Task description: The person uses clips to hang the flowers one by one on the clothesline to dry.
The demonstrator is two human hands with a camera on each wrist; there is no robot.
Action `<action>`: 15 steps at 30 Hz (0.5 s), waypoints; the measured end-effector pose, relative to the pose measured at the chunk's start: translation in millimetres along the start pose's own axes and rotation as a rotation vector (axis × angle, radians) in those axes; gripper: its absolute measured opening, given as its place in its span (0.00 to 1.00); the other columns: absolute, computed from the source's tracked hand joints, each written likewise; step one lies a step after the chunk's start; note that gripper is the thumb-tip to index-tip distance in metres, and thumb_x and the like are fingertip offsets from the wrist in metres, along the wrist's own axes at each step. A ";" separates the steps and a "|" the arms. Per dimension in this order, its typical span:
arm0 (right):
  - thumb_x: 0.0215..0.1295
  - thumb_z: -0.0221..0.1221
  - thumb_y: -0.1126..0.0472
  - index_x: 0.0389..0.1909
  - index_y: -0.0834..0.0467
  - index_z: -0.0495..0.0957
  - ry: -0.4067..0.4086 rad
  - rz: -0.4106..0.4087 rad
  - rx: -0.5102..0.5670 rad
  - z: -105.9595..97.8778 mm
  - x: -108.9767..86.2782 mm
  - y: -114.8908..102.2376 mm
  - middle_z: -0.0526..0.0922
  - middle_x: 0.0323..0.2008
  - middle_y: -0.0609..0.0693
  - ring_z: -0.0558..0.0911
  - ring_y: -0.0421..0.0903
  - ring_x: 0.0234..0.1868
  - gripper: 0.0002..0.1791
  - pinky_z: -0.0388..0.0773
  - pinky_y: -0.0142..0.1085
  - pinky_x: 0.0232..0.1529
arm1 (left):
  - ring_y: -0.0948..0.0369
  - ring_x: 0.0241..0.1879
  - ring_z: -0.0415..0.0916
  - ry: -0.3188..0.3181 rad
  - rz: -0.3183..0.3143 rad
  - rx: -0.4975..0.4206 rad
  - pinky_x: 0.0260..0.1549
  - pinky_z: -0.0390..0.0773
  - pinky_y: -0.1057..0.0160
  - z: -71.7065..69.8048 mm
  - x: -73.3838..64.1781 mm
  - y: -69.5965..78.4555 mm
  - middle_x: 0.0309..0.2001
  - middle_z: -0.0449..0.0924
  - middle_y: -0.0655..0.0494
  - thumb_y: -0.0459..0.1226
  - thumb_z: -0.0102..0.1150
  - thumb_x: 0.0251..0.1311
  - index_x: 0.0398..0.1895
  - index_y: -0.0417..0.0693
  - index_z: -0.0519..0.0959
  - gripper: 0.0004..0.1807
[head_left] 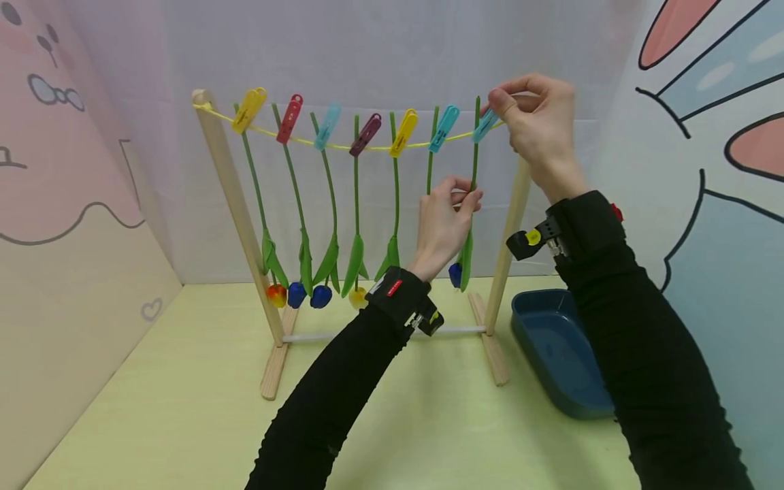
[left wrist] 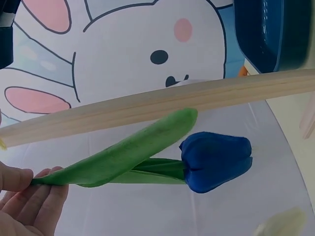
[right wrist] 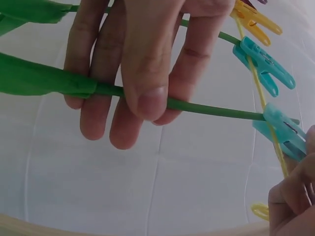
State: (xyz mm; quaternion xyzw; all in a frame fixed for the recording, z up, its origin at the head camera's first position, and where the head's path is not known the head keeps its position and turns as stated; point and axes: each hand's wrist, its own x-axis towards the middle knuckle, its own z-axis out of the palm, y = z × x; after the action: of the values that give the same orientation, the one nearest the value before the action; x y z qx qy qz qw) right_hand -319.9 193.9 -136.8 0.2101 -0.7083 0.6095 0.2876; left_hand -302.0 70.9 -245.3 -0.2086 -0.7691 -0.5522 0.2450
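My left hand (head_left: pixel 446 219) pinches the green stem of an artificial blue tulip (left wrist: pixel 216 162), which hangs bloom-down near the right end of a yellow cord (right wrist: pixel 258 83). The thumb lies across the stem, and the leaves and bloom extend below the fingers. My right hand (head_left: pixel 542 129) pinches the end of a light blue clothespin (right wrist: pixel 285 130). That clothespin sits at the cord, with the upper stem at its jaws and the stem's cut end sticking up past it. Just left of it, a teal clothespin (head_left: pixel 444 129) clips another stem, whose lower part is hidden behind my left hand.
The cord runs between the posts of a wooden stand (head_left: pixel 235 204). Several other upside-down tulips hang on it from yellow, red, blue and purple clothespins, including an orange-red tulip (head_left: pixel 277 295) at the left. A dark blue basin (head_left: pixel 563 401) stands right of the stand, partly behind my right sleeve.
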 end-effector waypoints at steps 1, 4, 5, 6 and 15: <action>0.68 0.63 0.61 0.33 0.55 0.84 -0.009 0.002 -0.022 0.1 0.1 -0.4 0.87 0.23 0.36 0.56 0.38 0.07 0.03 0.54 0.28 0.15 | 0.54 0.45 0.88 0.001 0.000 0.007 0.44 0.84 0.64 -0.5 0.1 -0.1 0.47 0.88 0.43 0.34 0.57 0.71 0.50 0.35 0.79 0.11; 0.69 0.63 0.62 0.36 0.57 0.83 -0.038 0.003 -0.047 0.0 0.2 -1.6 0.86 0.24 0.36 0.57 0.37 0.07 0.03 0.56 0.28 0.15 | 0.55 0.44 0.88 0.005 -0.003 0.023 0.44 0.84 0.65 -1.7 0.4 -1.0 0.47 0.89 0.44 0.34 0.57 0.72 0.50 0.36 0.79 0.10; 0.69 0.62 0.62 0.37 0.57 0.83 -0.052 0.007 -0.049 -0.3 0.0 -1.9 0.86 0.24 0.36 0.58 0.37 0.07 0.04 0.56 0.28 0.15 | 0.55 0.44 0.88 0.006 -0.003 0.031 0.44 0.83 0.65 -2.1 0.5 -1.2 0.47 0.89 0.44 0.34 0.57 0.72 0.50 0.36 0.79 0.10; 0.69 0.62 0.61 0.38 0.58 0.83 -0.065 0.011 -0.053 -0.8 -0.2 -2.2 0.86 0.25 0.37 0.58 0.37 0.06 0.04 0.57 0.28 0.15 | 0.56 0.45 0.88 0.005 -0.004 0.041 0.44 0.83 0.67 -2.2 0.7 -1.5 0.47 0.89 0.44 0.34 0.57 0.72 0.50 0.37 0.79 0.10; 0.72 0.59 0.55 0.58 0.60 0.77 -0.085 0.041 -0.084 -4.1 -3.9 -1.0 0.84 0.36 0.43 0.69 0.38 0.08 0.19 0.63 0.27 0.14 | 0.52 0.57 0.83 -0.037 0.012 0.055 0.55 0.81 0.65 -4.9 -3.4 1.0 0.58 0.83 0.41 0.33 0.55 0.72 0.62 0.38 0.74 0.18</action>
State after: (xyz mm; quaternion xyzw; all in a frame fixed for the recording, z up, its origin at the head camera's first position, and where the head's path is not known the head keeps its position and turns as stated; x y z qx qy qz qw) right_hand -315.7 197.5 -138.2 0.2092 -0.7489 0.5755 0.2533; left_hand -298.0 66.3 -245.3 -0.2168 -0.7871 -0.5254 0.2395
